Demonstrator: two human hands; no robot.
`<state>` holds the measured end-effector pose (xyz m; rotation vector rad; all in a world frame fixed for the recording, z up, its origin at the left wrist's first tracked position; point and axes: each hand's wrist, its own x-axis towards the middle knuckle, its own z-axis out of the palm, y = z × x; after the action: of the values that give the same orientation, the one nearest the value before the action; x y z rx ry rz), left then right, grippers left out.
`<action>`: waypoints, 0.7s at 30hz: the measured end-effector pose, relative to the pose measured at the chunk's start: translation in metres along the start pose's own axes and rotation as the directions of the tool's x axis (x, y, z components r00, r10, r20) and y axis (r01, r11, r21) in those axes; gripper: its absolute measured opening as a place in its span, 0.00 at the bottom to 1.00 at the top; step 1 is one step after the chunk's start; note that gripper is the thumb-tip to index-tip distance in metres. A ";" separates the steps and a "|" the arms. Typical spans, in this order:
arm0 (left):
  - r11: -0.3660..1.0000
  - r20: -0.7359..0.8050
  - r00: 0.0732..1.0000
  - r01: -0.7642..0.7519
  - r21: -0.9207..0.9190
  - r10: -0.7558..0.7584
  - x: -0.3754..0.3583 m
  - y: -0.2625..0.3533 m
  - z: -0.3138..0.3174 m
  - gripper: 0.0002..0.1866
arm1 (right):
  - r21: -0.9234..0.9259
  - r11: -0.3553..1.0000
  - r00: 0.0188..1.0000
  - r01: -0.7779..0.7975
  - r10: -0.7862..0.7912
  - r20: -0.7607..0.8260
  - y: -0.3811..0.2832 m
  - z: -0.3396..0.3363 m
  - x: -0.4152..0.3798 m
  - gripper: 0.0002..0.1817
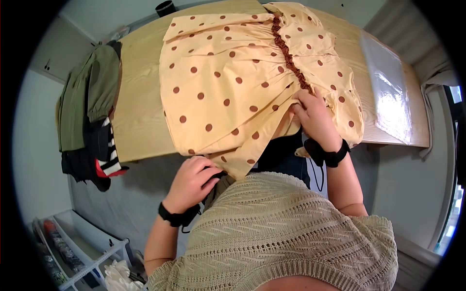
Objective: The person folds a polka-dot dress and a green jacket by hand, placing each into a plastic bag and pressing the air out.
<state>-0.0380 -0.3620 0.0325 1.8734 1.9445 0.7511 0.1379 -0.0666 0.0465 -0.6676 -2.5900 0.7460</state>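
Observation:
A pale yellow dress (208, 82) with brown polka dots lies across the table, its skirt to the left and a gathered brown ruffle (286, 48) running across its waist. At the ruffle's near end, my right hand (315, 116) is closed on the fabric, lifting a fold of it. My left hand (194, 179) has its fingers curled at the dress's near lower corner, which hangs over the table edge towards me. The left fingertips are partly hidden against the cloth. Both wrists wear black bands.
Folded garments, an olive one (80, 104) on top, hang over the left end of the wooden table (138, 111). A clear plastic bag (388, 92) lies at the right. A black cylinder (166, 8) stands at the back. A white divided bin (92, 242) sits low at left.

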 end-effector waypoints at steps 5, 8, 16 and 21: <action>0.861 -0.225 0.974 0.109 0.496 0.006 -0.033 -0.041 0.077 0.28 | 0.122 0.990 0.997 0.068 -0.064 -0.038 0.008 0.000 -0.006 0.06; 0.804 -0.332 0.939 0.127 0.581 0.091 -0.040 -0.086 0.114 0.30 | 0.228 0.974 1.000 0.013 -0.013 -0.004 0.011 0.000 -0.009 0.07; 0.709 -0.450 0.834 0.104 0.698 0.320 -0.002 -0.063 0.094 0.18 | 0.315 0.945 0.996 -0.089 0.094 0.000 0.005 -0.005 -0.015 0.07; 0.997 -0.334 0.942 0.039 0.061 -0.017 -0.030 -0.024 0.025 0.15 | 0.259 0.966 1.000 0.010 -0.016 0.020 0.027 -0.017 -0.024 0.29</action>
<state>-0.0408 -0.3877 -0.0051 1.8478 2.2170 1.0672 0.1748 -0.0524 0.0394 -0.5639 -2.4524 1.0695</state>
